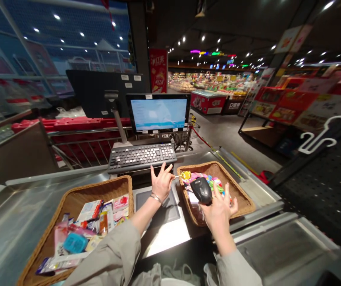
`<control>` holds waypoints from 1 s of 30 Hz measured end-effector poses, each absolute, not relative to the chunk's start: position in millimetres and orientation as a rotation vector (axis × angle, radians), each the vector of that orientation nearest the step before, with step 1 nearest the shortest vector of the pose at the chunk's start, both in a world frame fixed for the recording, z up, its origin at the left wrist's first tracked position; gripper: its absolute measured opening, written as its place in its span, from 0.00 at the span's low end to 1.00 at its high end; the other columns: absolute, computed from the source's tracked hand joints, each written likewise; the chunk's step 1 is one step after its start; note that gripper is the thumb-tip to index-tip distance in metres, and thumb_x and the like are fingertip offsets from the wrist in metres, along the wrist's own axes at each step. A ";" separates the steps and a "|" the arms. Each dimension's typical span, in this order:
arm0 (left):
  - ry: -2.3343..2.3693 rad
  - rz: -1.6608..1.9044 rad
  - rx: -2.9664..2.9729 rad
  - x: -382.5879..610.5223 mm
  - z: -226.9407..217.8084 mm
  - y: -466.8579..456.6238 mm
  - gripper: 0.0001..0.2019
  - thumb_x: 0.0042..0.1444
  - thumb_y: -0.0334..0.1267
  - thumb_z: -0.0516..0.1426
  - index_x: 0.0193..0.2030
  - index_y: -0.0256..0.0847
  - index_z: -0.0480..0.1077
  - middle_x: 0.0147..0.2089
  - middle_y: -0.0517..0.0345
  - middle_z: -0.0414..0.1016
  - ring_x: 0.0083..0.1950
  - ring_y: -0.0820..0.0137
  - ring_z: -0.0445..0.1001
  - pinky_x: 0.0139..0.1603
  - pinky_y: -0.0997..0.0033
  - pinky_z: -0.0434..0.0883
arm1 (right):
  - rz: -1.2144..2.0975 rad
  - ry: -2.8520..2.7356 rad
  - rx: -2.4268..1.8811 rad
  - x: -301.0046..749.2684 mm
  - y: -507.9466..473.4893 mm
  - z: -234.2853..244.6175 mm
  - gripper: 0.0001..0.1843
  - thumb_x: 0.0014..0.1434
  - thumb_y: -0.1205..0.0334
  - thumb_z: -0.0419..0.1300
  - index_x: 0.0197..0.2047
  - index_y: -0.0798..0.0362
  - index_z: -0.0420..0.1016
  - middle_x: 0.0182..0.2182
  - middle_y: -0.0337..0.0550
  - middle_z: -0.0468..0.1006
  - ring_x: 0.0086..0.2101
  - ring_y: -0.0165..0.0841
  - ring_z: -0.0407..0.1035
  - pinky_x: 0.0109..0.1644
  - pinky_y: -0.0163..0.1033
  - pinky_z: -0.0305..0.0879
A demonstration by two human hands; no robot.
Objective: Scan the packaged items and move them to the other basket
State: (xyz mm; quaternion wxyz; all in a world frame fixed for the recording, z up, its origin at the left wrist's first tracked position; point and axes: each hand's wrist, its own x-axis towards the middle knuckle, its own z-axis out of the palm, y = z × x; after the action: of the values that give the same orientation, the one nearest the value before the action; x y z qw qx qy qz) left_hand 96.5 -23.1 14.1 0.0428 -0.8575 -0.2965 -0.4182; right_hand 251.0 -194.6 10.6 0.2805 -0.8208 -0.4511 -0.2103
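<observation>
My left hand pinches the thin white stick of a lollipop between thumb and index finger, the other fingers raised. The lollipop's yellow wrapped head points right, over the near-left rim of the right wicker basket. In my right hand is a black handheld barcode scanner, gripped at its lower end between thumb and index finger, with the remaining fingers spread. The scanner hangs above the basket and partly covers the colourful wrapped sweets inside.
A larger wicker basket at left holds several packaged items, among them a blue box. Behind my hands stand a keyboard and a lit monitor. Metal counter surrounds the right basket; a white hook sticks up at right.
</observation>
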 end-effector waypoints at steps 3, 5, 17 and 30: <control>-0.887 -1.265 -2.655 107.6 10.4 -22.5 0.08 0.65 0.35 0.53 0.35 0.43 0.71 0.60 0.52 0.75 0.70 0.54 0.62 0.70 0.27 0.37 | -0.587 -1.183 -2.211 261.0 -198.2 6.0 0.18 0.57 0.55 0.55 0.47 0.51 0.77 0.58 0.49 0.73 0.67 0.51 0.46 0.62 0.63 0.39; -0.876 -1.246 -2.674 114.3 7.5 -22.4 0.08 0.65 0.34 0.53 0.35 0.43 0.72 0.60 0.52 0.75 0.70 0.53 0.61 0.70 0.27 0.36 | -0.606 -1.172 -2.212 267.3 -200.4 3.5 0.17 0.57 0.55 0.55 0.46 0.51 0.77 0.58 0.50 0.73 0.67 0.51 0.45 0.63 0.63 0.39; -0.835 -1.107 -2.779 154.0 -14.5 -26.4 0.07 0.62 0.31 0.53 0.35 0.43 0.71 0.60 0.51 0.75 0.70 0.51 0.60 0.68 0.22 0.35 | -0.609 -0.982 -2.265 297.3 -219.5 -0.6 0.18 0.58 0.50 0.55 0.41 0.52 0.80 0.57 0.53 0.74 0.66 0.52 0.48 0.62 0.65 0.38; -0.867 -1.104 -2.823 193.2 -35.7 -24.1 0.09 0.64 0.37 0.53 0.41 0.44 0.74 0.61 0.49 0.74 0.70 0.49 0.61 0.68 0.22 0.34 | -0.675 -0.939 -2.274 305.5 -229.1 -6.5 0.20 0.58 0.49 0.54 0.44 0.53 0.78 0.53 0.51 0.77 0.65 0.49 0.52 0.63 0.62 0.35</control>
State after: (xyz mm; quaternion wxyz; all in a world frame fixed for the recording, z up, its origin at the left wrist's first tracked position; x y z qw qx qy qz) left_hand 193.2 -24.1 -35.7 -0.0057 -0.8954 -0.2749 -0.3503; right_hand 305.5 -229.1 -6.5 0.2909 -0.8528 -0.3522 -0.2532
